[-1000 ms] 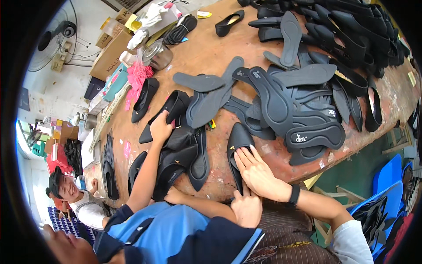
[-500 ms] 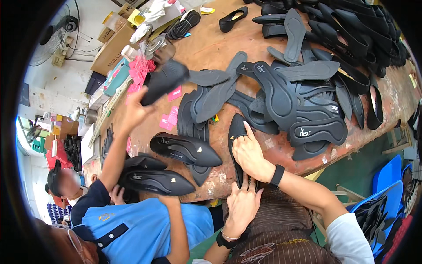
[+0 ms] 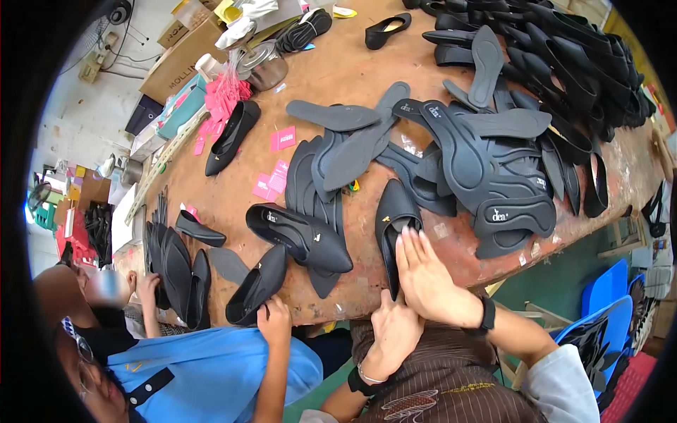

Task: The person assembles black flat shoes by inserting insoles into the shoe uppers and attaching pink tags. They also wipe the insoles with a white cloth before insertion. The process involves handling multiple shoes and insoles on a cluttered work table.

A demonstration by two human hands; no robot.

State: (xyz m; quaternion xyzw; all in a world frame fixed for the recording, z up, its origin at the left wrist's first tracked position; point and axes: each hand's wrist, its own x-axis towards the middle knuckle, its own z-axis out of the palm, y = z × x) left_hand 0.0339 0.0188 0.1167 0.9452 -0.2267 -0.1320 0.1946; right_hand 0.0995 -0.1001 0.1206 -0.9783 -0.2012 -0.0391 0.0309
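Observation:
A black pointed flat shoe lies at the table's front edge, its toe away from me. My left hand grips its heel end, most fingers curled and one finger stretched along the heel. Over the shoe's opening my right hand is held flat, fingers straight and close together, the tips at the opening beside the inner sole. Just right of the shoe is a heap of black cushioned insoles. To its left another black shoe rests on stacked insoles.
A co-worker in a blue shirt sits at the left, a hand near a black shoe. Many black shoes are piled at the far right. Pink tags, a glass jar and blue chairs are around.
My right hand has drawn back from the toe to the opening and flattened. The co-worker's raised arm has withdrawn; a shoe now lies by the pink tags. My view has shifted slightly.

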